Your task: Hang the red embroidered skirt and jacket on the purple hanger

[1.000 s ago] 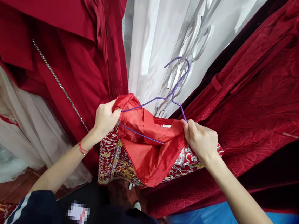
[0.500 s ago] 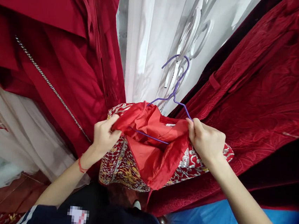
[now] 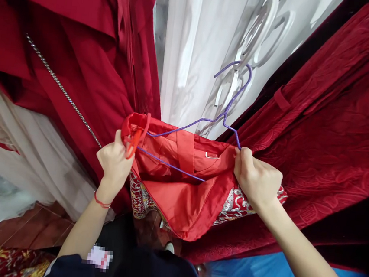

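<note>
A red skirt (image 3: 184,208) with a plain satin lining and silver and gold embroidery is stretched between my hands, its waist open towards me. My left hand (image 3: 114,161) is closed on the left end of the waist, beside thin red loops (image 3: 135,141). On the other side, my right hand (image 3: 257,176) grips the waist edge where the shoulder of a purple wire hanger (image 3: 225,112) meets it. The hanger sits inside the waist with its hook pointing up, and its lower bar crosses the opening. Its right end is hidden by my right hand and the cloth.
Dark red gowns (image 3: 89,72) hang close on the left, one with a glittering trim. More red patterned fabric (image 3: 338,127) hangs on the right. White panels with ring-shaped ornaments (image 3: 276,30) stand behind. Blue fabric (image 3: 249,275) lies low right, and embroidered cloth (image 3: 3,262) low left.
My left hand has moved left and spread the waist wider, with the loops now showing at its end. More of the hanger's left arm is uncovered. My right hand keeps its grip.
</note>
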`<action>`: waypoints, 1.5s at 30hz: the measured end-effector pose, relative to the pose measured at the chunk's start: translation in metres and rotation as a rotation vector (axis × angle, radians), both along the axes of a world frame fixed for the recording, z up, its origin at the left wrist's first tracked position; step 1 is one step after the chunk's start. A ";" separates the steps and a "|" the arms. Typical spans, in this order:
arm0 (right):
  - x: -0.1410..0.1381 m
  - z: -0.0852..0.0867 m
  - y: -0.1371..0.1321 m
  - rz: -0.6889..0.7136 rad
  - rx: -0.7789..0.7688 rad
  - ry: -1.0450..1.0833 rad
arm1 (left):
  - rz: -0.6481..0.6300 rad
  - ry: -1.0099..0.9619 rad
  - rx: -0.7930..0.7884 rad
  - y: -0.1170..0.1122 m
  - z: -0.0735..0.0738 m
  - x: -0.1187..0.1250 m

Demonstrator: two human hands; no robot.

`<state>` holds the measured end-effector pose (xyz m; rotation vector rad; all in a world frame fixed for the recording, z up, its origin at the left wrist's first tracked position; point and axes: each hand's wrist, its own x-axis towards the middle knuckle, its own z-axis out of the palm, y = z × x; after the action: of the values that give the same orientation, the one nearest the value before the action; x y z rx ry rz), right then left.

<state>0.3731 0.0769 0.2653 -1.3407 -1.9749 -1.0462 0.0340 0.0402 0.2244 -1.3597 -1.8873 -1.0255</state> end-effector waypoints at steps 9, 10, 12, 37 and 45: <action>-0.010 -0.002 -0.009 0.020 -0.005 0.104 | -0.039 0.085 -0.284 -0.017 0.012 0.046; -0.008 -0.001 -0.008 0.021 -0.017 0.115 | -0.053 0.070 -0.296 -0.017 0.010 0.046; -0.002 -0.001 -0.003 0.025 -0.039 0.125 | -0.085 0.024 -0.314 -0.016 0.005 0.041; 0.053 -0.020 0.011 0.576 0.036 -0.671 | -0.281 -0.248 -0.222 0.024 0.014 0.003; 0.007 0.003 0.008 0.865 -0.334 -0.085 | -0.232 -0.251 -0.271 0.017 0.012 0.009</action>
<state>0.3800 0.0851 0.2684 -0.4415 -2.4914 -0.3695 0.0428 0.0575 0.2361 -1.7043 -2.1514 -1.1277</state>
